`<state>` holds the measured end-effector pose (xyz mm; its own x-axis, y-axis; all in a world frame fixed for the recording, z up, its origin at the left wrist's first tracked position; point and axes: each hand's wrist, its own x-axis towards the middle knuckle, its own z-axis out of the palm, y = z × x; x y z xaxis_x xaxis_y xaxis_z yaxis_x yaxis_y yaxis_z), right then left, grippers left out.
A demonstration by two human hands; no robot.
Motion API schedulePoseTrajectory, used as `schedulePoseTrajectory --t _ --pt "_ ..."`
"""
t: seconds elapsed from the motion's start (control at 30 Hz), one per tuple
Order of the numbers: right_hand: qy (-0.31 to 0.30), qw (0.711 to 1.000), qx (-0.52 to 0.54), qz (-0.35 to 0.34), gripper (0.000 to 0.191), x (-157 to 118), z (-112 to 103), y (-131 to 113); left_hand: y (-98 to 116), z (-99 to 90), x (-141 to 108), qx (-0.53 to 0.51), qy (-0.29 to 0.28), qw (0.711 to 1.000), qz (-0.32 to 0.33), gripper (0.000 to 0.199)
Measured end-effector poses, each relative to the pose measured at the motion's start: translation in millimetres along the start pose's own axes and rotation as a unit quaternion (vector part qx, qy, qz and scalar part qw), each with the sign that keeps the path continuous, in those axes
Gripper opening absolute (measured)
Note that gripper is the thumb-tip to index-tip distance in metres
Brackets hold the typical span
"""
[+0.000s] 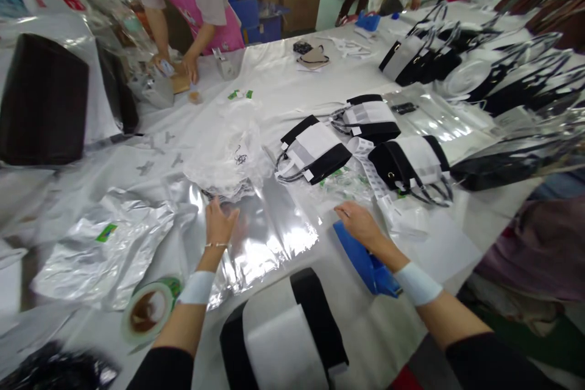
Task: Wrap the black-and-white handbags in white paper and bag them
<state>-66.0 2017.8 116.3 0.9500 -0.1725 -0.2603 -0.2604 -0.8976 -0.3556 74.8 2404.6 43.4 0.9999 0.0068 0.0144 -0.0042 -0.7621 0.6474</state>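
Observation:
My left hand reaches to the near edge of a heap of thin clear plastic, thumb and fingers apart. Beneath and beside it lies a shiny clear plastic sheet. My right hand is closed with its fingertips pressed together, just above a blue object; whatever it may pinch is too small to make out. A black and white bag lies nearest me, between my forearms. Three smaller wrapped bags, one of them a black and white bag, lie beyond my right hand.
A tape roll sits by my left forearm, near crumpled plastic. A dark bag stands at the left. Several handbags stand at the back right. Across the table, a person in a pink apron handles small items.

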Motion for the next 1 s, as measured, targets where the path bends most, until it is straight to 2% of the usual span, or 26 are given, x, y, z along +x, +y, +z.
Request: schedulePoseTrajectory --t 0.1,0.17,0.23,0.33,0.4,0.5,0.67,0.8,0.9,1.0 --pt "-0.043 0.996 -0.059 0.057 0.026 50.6 -14.8 32.6 -18.4 -3.3 -52.1 0.015 -0.024 1.000 0.005 0.056" --pt "-0.042 0.992 -0.081 0.084 0.021 73.4 -13.7 51.5 -28.9 -5.8 -81.2 0.021 -0.068 0.996 0.047 0.052" --pt "-0.025 0.989 -0.101 0.104 0.020 86.9 -8.3 65.4 -35.2 -6.5 -104.2 0.050 -0.121 0.985 0.113 0.057" --pt "0.016 0.984 -0.122 0.129 0.052 95.8 -0.5 77.5 -36.2 -3.0 -126.7 0.121 -0.190 0.954 0.198 0.076" --pt "0.033 0.981 -0.132 0.135 0.063 98.3 1.2 81.7 -34.4 0.8 -133.9 0.159 -0.216 0.936 0.228 0.086" --pt "0.038 0.980 -0.148 0.123 0.050 100.0 -0.7 84.9 -34.6 5.3 -135.0 0.174 -0.222 0.927 0.246 0.089" --pt "0.018 0.979 -0.188 0.070 0.026 91.6 -5.5 85.3 -40.2 6.7 -128.4 0.136 -0.196 0.939 0.247 0.065" --pt "-0.010 0.976 -0.214 0.032 0.031 78.7 -12.6 81.6 -34.5 5.6 -130.6 0.124 -0.182 0.946 0.239 0.043" --pt "-0.004 0.974 -0.224 0.033 0.036 74.3 -18.8 76.4 -26.3 3.4 -137.1 0.139 -0.186 0.939 0.254 0.029" --pt "-0.006 0.973 -0.223 0.060 0.037 74.7 -20.2 71.9 -21.0 0.9 -141.7 0.154 -0.197 0.927 0.279 0.030"
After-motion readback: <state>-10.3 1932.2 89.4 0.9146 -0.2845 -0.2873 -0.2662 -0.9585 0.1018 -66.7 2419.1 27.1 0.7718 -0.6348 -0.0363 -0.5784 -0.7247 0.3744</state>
